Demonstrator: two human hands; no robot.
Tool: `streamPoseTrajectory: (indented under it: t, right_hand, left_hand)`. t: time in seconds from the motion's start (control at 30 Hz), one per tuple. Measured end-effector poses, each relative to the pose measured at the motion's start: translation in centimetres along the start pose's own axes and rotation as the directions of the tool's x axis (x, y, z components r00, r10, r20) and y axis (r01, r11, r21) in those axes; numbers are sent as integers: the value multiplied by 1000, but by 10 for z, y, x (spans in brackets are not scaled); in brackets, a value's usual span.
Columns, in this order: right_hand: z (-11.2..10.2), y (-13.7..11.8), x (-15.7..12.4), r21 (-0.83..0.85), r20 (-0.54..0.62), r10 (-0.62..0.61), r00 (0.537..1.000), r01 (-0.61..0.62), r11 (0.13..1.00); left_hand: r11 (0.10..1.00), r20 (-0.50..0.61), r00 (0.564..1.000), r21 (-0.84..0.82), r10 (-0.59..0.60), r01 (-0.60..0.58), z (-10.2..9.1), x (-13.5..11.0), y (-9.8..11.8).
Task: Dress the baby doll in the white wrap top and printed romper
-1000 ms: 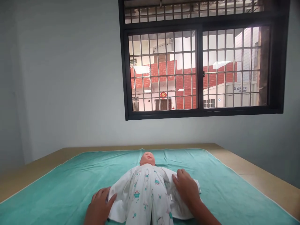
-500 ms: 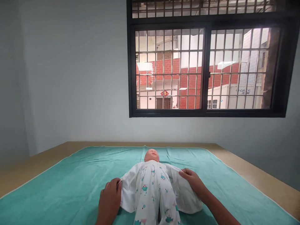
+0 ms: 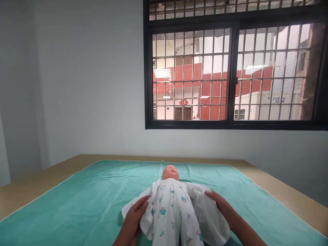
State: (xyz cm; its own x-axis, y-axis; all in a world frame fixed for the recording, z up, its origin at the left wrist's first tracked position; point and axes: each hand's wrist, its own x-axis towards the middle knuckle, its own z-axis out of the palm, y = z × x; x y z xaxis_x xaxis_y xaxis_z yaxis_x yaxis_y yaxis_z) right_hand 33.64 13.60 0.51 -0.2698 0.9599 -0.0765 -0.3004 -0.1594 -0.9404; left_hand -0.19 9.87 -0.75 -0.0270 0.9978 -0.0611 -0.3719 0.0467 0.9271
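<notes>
teal cloth covers most of the table, baby doll face-up at 6 o'clock, printed white gown spread below its head. left hand at gown's 9, right hand at its 3, both pinching fabric. uneven tugging could twist the doll, imo. no containers visible.

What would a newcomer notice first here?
Probably the doll at lower centre, its body covered by a white printed garment, on a green cloth. The left hand and right hand touch the garment at either side. Behind, at upper right, is a dark-framed, barred window.
</notes>
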Motion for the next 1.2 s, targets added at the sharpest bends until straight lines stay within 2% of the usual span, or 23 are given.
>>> streamPoseTrajectory:
  t: [0.07, 0.17, 0.23, 0.3, 0.37, 0.43, 0.5, 0.53, 0.6, 0.7, 0.83, 0.9, 0.97, 1.07, 1.13, 1.2]
  right_hand:
    - [11, 0, 5, 62, -27, -48, 998, 50, 997]
    - [37, -5, 10, 36, -15, -121, 993, 121, 992]
    - [57, -8, 13, -48, -1, -185, 983, 185, 982]
    - [79, -7, 15, -218, 26, -226, 974, 227, 949]
    - [100, 0, 15, -492, 81, -283, 956, 285, 822]
    - [116, 13, 12, -738, 147, -365, 919, 347, 578]
    - [127, 26, 6, -860, 197, -423, 885, 363, 359]
    - [131, 31, 3, -887, 204, -436, 876, 354, 297]
    - [134, 35, -4, -917, 199, -454, 869, 328, 227]
    - [132, 22, -14, -963, 138, -476, 868, 229, 139]
    - [124, -9, -25, -1000, 11, -338, 941, 14, 6]
    - [123, -21, -28, -999, 42, -234, 971, 47, 16]
    - [127, -27, -30, -973, 153, -159, 975, 177, 147]
    - [134, -25, -29, -875, 256, -204, 945, 316, 367]
    - [136, -19, -26, -832, 258, -234, 938, 338, 440]
    - [136, -12, -23, -789, 274, -169, 947, 322, 523]
  left_hand:
    - [998, 98, 995, -62, 32, -26, 9, -6, -3]
    - [990, 221, 966, -24, 138, -136, 14, -11, -10]
    - [987, 285, 945, -15, 160, -163, 13, -11, -14]
    - [993, 340, 933, -33, 121, -117, 11, -11, -18]
    - [997, 388, 919, -61, 73, -54, 8, -11, -21]
    - [996, 414, 908, -86, 59, -26, 7, -12, -21]
    - [995, 427, 902, -96, 66, -27, 7, -15, -18]
    - [996, 434, 899, -89, 62, -26, 8, -17, -15]
    - [998, 431, 901, -68, 46, -19, 8, -22, -5]
    - [998, 346, 938, -68, 36, -13, 8, -30, 15]
    - [996, 240, 968, -76, 71, -54, 6, -38, 34]
    - [996, 259, 962, -57, 84, -72, 7, -39, 37]
    - [995, 294, 951, -43, 94, -85, 11, -38, 38]
    - [991, 297, 946, -69, 128, -113, 17, -34, 45]
    - [980, 257, 949, -129, 180, -151, 21, -30, 55]
    - [964, 219, 946, -169, 239, -205, 26, -25, 67]
